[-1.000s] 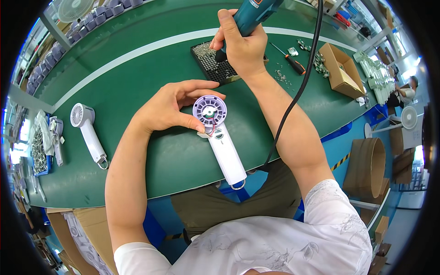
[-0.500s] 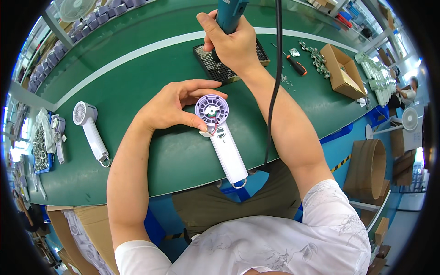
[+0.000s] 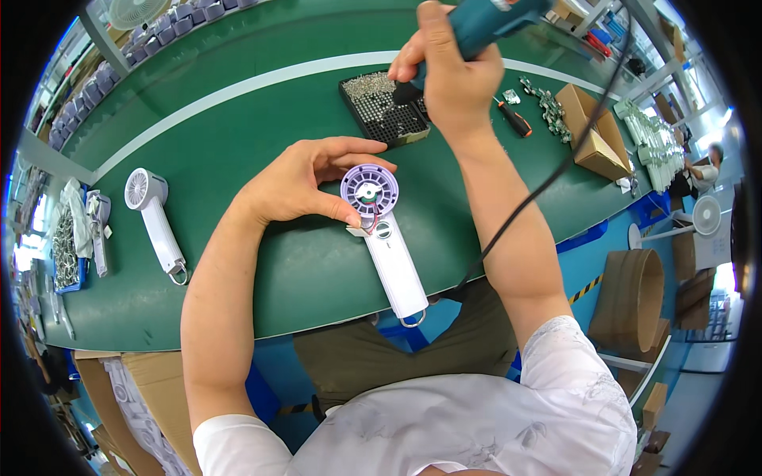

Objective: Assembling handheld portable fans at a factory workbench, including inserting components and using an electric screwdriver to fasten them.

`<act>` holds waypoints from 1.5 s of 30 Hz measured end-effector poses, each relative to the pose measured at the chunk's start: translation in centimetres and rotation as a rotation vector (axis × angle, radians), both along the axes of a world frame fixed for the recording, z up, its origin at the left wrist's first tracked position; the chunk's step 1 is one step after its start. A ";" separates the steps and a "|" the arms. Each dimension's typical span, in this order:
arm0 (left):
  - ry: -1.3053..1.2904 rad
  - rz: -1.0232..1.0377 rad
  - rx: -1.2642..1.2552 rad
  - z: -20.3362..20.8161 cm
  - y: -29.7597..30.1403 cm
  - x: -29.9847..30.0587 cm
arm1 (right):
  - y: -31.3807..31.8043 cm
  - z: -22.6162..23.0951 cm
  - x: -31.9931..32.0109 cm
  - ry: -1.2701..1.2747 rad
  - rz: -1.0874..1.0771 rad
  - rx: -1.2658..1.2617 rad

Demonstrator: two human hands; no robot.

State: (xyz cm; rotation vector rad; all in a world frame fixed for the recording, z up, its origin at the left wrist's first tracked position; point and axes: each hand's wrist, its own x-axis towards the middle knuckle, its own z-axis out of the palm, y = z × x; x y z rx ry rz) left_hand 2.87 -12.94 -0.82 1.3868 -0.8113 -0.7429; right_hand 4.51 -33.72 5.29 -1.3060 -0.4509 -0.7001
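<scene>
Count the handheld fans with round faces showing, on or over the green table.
2: one fan at the left hand, a second fan left of the left forearm. The narrow piece farther left may be another, face hidden.

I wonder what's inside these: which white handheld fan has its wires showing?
The opened fan at the left hand: red wires show at its head. The grilled fan, just left of that forearm, has its head covered.
</scene>
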 end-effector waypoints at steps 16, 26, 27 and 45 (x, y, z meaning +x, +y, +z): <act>-0.002 0.016 0.009 0.7 0.0 -0.4 | 0.1 4.6 -7.0 0.410 0.533 0.017; 0.009 0.018 0.039 0.7 0.3 -0.6 | 0.1 3.3 -6.3 0.409 0.599 -0.090; 0.006 0.011 0.036 0.7 0.2 -0.5 | 0.1 2.6 -5.7 0.298 0.625 -0.083; -0.046 -0.041 -0.087 -1.3 -0.6 0.5 | -0.6 0.8 -5.3 0.324 0.947 -0.170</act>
